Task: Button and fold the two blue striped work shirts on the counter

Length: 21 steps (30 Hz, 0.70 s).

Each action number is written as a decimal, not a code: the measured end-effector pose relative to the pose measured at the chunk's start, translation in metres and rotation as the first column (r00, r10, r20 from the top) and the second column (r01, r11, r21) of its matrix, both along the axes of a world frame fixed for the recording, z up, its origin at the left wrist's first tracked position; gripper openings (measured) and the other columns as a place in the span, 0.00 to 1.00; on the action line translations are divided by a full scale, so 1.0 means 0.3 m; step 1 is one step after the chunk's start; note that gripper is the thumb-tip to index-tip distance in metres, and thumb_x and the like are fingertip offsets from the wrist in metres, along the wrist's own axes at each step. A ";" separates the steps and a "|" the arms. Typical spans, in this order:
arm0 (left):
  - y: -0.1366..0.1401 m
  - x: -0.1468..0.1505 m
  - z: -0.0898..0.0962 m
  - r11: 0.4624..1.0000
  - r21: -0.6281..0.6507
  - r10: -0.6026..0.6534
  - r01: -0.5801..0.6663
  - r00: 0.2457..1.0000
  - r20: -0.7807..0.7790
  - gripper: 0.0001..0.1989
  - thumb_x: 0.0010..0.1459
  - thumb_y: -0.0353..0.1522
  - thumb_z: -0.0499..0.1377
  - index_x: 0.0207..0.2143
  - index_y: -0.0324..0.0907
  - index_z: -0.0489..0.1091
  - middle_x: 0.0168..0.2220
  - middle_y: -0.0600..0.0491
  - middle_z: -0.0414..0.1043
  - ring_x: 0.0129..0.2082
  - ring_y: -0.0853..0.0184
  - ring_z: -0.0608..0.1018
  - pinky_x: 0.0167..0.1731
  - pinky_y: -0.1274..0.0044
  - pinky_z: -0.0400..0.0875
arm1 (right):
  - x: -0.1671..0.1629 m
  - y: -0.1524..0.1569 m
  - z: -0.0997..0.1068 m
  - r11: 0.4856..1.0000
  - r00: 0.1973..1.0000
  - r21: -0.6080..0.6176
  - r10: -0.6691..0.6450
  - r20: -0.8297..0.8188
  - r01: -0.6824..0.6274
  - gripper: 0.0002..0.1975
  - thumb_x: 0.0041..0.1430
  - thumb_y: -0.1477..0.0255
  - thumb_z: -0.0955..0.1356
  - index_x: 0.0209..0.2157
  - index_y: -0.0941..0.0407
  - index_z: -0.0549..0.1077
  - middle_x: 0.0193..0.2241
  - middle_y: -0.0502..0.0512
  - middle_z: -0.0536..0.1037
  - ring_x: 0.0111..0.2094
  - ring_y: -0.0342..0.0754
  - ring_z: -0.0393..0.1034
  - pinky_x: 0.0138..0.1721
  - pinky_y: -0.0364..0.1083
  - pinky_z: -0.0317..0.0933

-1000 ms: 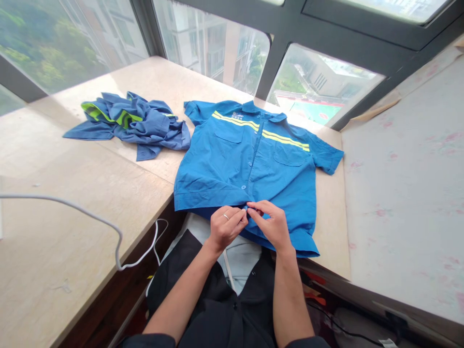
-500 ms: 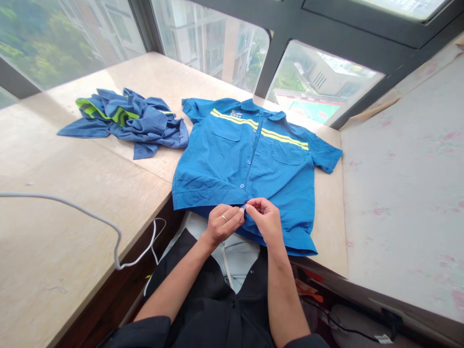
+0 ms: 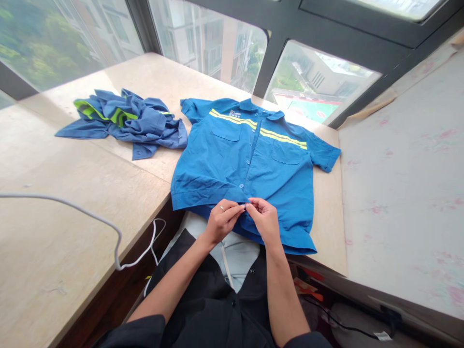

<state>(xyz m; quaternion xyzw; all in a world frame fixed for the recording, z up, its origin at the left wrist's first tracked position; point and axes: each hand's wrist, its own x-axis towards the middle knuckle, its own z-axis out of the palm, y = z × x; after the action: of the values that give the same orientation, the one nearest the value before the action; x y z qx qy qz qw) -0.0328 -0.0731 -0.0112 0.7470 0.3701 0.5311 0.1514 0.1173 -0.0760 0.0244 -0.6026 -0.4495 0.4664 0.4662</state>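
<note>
A blue short-sleeved work shirt [image 3: 221, 159] with yellow reflective stripes lies front up, its collar towards the window and its hem over the near edge. My left hand [image 3: 223, 220], with a ring on one finger, pinches the hem at the front opening. Right beside it, my right hand [image 3: 264, 217] pinches the same spot, fingertips nearly meeting the left ones. What lies exactly between the fingertips is mostly hidden. Above the hands, a button [image 3: 241, 186] shows on the front placket, with more buttons further up.
A crumpled blue garment [image 3: 145, 121] with lime-green bands lies left of the shirt on the light tabletop [image 3: 65, 193]. A white cable [image 3: 90, 212] crosses the left surface and hangs off its edge. Windows [image 3: 210, 43] stand behind; a flower-patterned panel [image 3: 402, 193] is on the right.
The left fingers have shifted slightly and straightened a little at the hem. Both hands stay pinched at the same place on the shirt. The view has moved very slightly.
</note>
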 end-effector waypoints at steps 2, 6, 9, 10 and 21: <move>0.005 0.002 0.003 0.998 -0.061 0.004 -0.001 0.999 0.037 0.08 0.63 0.29 0.59 0.42 0.43 0.76 0.34 0.50 0.76 0.34 0.69 0.77 0.36 0.76 0.73 | 0.000 0.004 -0.003 1.000 1.000 -0.001 0.003 0.000 -0.003 0.14 0.50 0.63 0.72 0.36 0.57 0.78 0.29 0.53 0.81 0.29 0.48 0.75 0.33 0.46 0.70; 0.012 0.000 0.007 0.987 -0.158 0.002 0.004 0.999 0.040 0.09 0.64 0.31 0.58 0.45 0.43 0.76 0.35 0.50 0.75 0.35 0.69 0.77 0.36 0.76 0.73 | 0.001 0.009 -0.006 1.000 1.000 0.000 0.013 0.002 -0.013 0.15 0.50 0.61 0.72 0.35 0.58 0.78 0.28 0.53 0.81 0.28 0.48 0.75 0.31 0.46 0.70; 0.012 0.001 0.011 0.990 -0.144 -0.007 0.006 1.000 -0.006 0.09 0.64 0.31 0.57 0.44 0.43 0.75 0.34 0.50 0.74 0.34 0.68 0.76 0.35 0.76 0.73 | 0.002 0.007 -0.009 1.000 1.000 0.000 0.007 -0.010 -0.007 0.14 0.51 0.61 0.72 0.35 0.57 0.78 0.28 0.53 0.81 0.29 0.48 0.75 0.32 0.46 0.70; 0.011 0.002 0.015 0.991 -0.137 -0.003 -0.001 1.000 -0.029 0.09 0.64 0.31 0.56 0.44 0.43 0.75 0.34 0.49 0.74 0.35 0.67 0.77 0.35 0.76 0.72 | 0.002 0.006 -0.010 1.000 1.000 0.000 0.006 -0.013 -0.006 0.14 0.51 0.62 0.72 0.35 0.57 0.78 0.28 0.53 0.81 0.29 0.49 0.75 0.32 0.46 0.71; -0.033 0.019 0.058 0.914 -0.372 0.108 -0.162 0.981 -0.160 0.05 0.65 0.33 0.53 0.38 0.42 0.66 0.34 0.51 0.71 0.34 0.66 0.74 0.33 0.75 0.69 | -0.019 -0.007 0.017 0.998 0.998 0.056 0.029 0.051 -0.032 0.12 0.53 0.62 0.72 0.35 0.56 0.78 0.31 0.54 0.81 0.32 0.49 0.76 0.36 0.47 0.70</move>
<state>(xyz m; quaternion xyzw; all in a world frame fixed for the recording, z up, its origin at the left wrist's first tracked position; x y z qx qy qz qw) -0.0271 -0.0830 0.0061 0.7100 0.5269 0.4057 0.2318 0.1115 -0.0780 0.0296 -0.5936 -0.4832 0.4453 0.4646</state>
